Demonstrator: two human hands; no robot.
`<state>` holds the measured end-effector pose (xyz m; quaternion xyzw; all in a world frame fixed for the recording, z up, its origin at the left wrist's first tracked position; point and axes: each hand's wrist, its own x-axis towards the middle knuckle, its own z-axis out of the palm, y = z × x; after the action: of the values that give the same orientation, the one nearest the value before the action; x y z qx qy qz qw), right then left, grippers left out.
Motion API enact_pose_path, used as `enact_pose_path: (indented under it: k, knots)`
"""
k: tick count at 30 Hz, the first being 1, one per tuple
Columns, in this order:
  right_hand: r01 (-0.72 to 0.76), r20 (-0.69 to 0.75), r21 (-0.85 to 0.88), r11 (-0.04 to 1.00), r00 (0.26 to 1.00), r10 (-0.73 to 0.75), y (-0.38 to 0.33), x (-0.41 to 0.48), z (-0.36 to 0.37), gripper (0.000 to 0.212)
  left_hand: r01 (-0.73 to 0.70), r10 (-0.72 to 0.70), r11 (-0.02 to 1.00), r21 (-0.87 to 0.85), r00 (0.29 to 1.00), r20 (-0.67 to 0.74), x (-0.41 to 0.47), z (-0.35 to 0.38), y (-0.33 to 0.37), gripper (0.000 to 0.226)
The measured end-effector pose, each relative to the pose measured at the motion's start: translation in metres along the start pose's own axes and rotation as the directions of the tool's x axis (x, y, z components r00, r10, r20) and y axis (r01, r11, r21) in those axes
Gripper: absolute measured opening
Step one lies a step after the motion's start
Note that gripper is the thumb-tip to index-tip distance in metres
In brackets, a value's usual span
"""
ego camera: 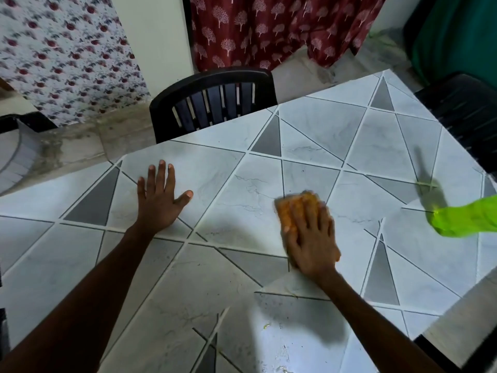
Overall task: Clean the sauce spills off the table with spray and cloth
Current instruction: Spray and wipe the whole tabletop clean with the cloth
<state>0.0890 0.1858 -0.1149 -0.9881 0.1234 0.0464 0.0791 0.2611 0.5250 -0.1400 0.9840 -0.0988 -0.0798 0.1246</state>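
Tiled-look table [220, 179] fills most of the view: pale grey marble-effect covering w/ thin dark lines cutting it into triangles, some filled darker grey. Smooth, slightly glossy; wet sheen and a few small yellowish specks [266, 325] near the front edge, btwn the two arms. Black plastic slatted chair [213, 103] pushed up to the far side, a second black chair [462, 109] at the far right corner. Behind: dark red curtain [269, 28] w/ white tree print, floral white-and-red fabric [64, 55] at left, pale wall btwn them, stained concrete-looking floor.

Left hand [158, 203] lies flat on the table, palm down, fingers spread, holding nothing. Right hand [312, 238] presses flat on an orange cloth [289, 208], fingers together over it; cloth sits on the table right of centre, blurred at its edges. Bright green object [468, 219] at the right edge, blurred — can't tell what it is.
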Motion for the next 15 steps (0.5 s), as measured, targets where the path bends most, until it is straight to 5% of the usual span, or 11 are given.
enact_pose_path:
  k: [3, 6, 10, 12, 15]
  knots:
    - [-0.195, -0.022, 0.066, 0.979, 0.980, 0.197, -0.038, 0.062, -0.001, 0.070, 0.006, -0.006, 1.000, 0.010, 1.000, 0.002, 0.002, 0.001, -0.002, 0.098]
    - [0.076, -0.012, 0.059, 0.995, 0.997, -0.075, -0.101, 0.059, 0.012, 0.068, 0.020, -0.020, 1.000, 0.015, 1.000, 0.006, 0.004, 0.003, -0.004, 0.099]
    - [0.408, 0.002, 0.080, 0.909, 0.912, -0.410, -0.110, -0.032, 0.021, 0.060, 0.057, -0.057, 0.998, 0.017, 0.998, 0.037, 0.006, -0.001, -0.003, 0.091]
    - [0.381, -0.006, 0.084, 0.921, 0.924, -0.382, -0.079, -0.072, 0.024, 0.062, 0.117, -0.118, 0.993, 0.018, 0.988, 0.103, 0.005, -0.006, 0.008, 0.085]
    - [0.090, -0.004, 0.066, 0.994, 0.996, -0.090, -0.021, -0.106, 0.019, 0.064, 0.137, -0.141, 0.990, 0.036, 0.981, 0.131, 0.002, -0.011, 0.027, 0.079]
